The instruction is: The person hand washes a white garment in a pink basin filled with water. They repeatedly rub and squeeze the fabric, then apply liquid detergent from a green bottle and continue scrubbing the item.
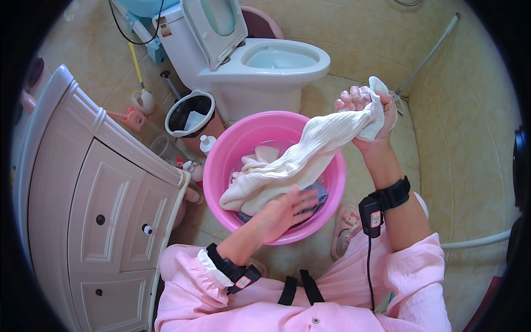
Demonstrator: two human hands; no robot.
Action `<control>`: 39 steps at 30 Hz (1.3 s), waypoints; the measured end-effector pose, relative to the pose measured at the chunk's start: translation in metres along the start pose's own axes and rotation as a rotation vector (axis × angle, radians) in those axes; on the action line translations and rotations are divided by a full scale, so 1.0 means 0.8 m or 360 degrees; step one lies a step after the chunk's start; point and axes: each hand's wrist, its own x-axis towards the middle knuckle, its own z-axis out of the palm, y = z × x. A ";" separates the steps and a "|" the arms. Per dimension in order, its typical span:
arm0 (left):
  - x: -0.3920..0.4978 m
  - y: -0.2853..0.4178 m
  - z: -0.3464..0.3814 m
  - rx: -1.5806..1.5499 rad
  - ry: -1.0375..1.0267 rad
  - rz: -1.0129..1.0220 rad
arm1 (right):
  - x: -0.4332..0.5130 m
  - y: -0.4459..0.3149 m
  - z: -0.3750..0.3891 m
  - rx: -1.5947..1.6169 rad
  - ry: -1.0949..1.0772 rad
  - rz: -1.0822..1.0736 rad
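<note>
My right hand grips one end of a white ribbed knit garment and holds it up past the right rim of a pink plastic basin. From there the knit stretches down to the left, and its lower part lies in the basin. My left hand is over the near side of the basin, fingers spread and slightly blurred, with nothing in its grasp. Close to those fingers lies a grey-blue cloth, partly covered by the hand and the white knit. Some water shows at the basin's far inner side.
A white toilet with its lid raised stands behind the basin. To the left are a lined waste bin, a white pump bottle and a white cabinet. A slipper touches the tiled floor on the right. A grey hose runs along the right.
</note>
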 end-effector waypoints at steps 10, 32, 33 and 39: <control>0.029 0.035 -0.035 -0.0754 0.0367 0.0718 | 0.001 0.005 0.005 -0.0169 -0.0470 0.0131; 0.023 0.010 -0.038 -0.0564 0.0247 0.0530 | -0.040 0.150 0.003 -0.2791 0.0291 -0.0655; 0.023 0.011 -0.038 -0.0576 0.0249 0.0541 | -0.040 0.149 0.002 -0.2933 0.0305 -0.0767; 0.021 0.018 -0.044 -0.0644 0.0285 0.0584 | -0.029 0.128 -0.001 -0.2450 0.0496 -0.0766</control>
